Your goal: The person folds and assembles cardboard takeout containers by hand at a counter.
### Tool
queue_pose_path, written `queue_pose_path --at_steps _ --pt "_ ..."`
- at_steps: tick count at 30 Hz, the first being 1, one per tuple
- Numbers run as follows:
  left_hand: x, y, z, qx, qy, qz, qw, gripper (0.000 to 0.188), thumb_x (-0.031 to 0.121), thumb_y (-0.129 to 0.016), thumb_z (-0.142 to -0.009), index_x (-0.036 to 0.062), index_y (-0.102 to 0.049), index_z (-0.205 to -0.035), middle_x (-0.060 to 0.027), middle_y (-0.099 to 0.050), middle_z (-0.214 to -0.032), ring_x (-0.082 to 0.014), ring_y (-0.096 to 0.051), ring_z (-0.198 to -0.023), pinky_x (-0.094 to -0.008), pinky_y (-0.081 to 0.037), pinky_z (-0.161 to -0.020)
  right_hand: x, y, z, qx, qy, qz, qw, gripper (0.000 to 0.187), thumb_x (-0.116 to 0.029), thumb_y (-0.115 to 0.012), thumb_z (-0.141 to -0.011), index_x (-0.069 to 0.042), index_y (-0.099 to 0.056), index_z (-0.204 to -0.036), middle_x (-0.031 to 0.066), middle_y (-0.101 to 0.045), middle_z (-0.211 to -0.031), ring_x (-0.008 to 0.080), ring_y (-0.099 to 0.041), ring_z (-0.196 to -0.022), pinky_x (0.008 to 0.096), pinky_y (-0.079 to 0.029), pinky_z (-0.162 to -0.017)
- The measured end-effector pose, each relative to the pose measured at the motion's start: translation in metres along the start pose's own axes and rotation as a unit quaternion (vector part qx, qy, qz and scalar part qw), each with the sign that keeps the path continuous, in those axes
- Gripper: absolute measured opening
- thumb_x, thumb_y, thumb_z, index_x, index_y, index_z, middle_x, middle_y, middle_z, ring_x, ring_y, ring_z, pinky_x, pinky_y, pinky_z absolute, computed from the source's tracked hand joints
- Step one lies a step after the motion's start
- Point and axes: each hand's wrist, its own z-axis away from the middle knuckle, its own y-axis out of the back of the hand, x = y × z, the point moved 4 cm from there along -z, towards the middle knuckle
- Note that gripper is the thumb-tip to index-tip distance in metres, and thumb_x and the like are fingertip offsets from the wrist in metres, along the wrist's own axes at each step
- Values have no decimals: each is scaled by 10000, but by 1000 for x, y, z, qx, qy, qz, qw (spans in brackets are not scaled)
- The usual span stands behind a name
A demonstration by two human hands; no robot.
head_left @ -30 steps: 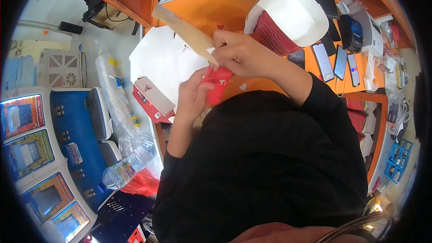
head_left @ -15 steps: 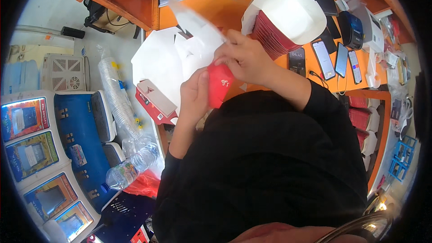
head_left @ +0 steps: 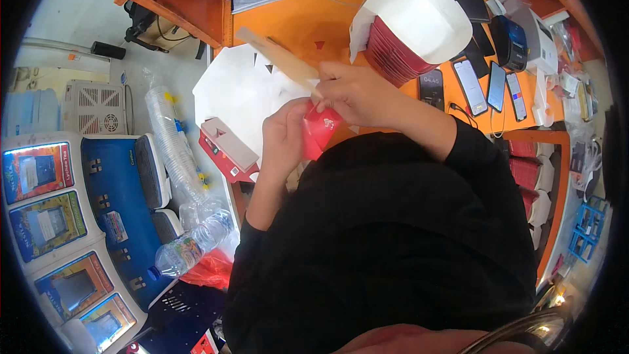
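Observation:
A red paperboard food carton [head_left: 320, 132], pale inside, is held close in front of my body. My left hand [head_left: 282, 134] is closed round its left side, the thumb near the upper edge. My right hand [head_left: 357, 95] pinches the carton's upper edge, where a long pale flap sticks out up and to the left, smeared by motion. Beneath lie white flat carton blanks [head_left: 226, 82] with small cut slots. A folded carton piece [head_left: 229, 143], greyish on top with a red side, lies on their near left part.
A tall stack of red-and-white carton blanks [head_left: 400, 52] stands beyond my right hand on the orange table [head_left: 288, 19]. Several phones [head_left: 470, 85] lie to the right. Nested plastic cups [head_left: 171, 134] and a plastic bottle [head_left: 187, 249] are at the left, near a drink dispenser [head_left: 108, 203].
The pale flap has swung and now appears narrower, more edge-on. My right hand has shifted slightly down, while my left hand keeps its hold on the carton.

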Motion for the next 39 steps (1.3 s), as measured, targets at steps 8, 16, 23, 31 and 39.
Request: queue_pose_path --at_steps 8,16,23,31,39 --pt "23 0 -6 141 -68 -116 981 176 182 -678 -909 64 -701 -1038 -130 -707 -761 -223 -699 -639 -315 -522 -592 4 7 9 284 -120 11 951 436 -164 -773 -834 -53 -541 -1186 72 -526 -1026 167 -613 -872 287 -500 -704" --pt "17 2 -14 118 -262 -224 931 345 401 -656 -893 57 -681 -880 -71 -656 -770 -245 -640 -742 -338 -493 -660 55 -32 12 125 -338 -423 832 667 -114 -805 -796 -36 -392 -1315 97 -516 -1243 144 -542 -1141 315 -473 -974" --pt "-18 101 -51 95 -46 567 817 573 467 -311 -1047 -25 -539 -1233 -163 -646 -1190 -260 -658 -1036 -398 -538 -914 43 -17 -6 111 -97 -283 948 634 -38 -787 -778 -54 -446 -1312 99 -522 -1311 197 -565 -1188 330 -458 -1022" --pt "40 112 -33 256 -115 417 864 369 235 -431 -1043 -43 -479 -1280 -205 -613 -1242 -329 -646 -1119 -445 -562 -950 33 30 -23 196 -125 -241 942 223 -12 -598 -902 -25 -649 -1118 135 -618 -1205 262 -588 -1160 344 -468 -974" --pt "67 52 -23 268 -139 316 900 416 132 -485 -1023 -64 -392 -1378 -237 -556 -1303 -373 -636 -1118 -511 -552 -965 -68 31 -47 196 106 306 926 383 -224 -739 -748 -135 -607 -1096 55 -606 -1117 241 -594 -1035 381 -399 -898"
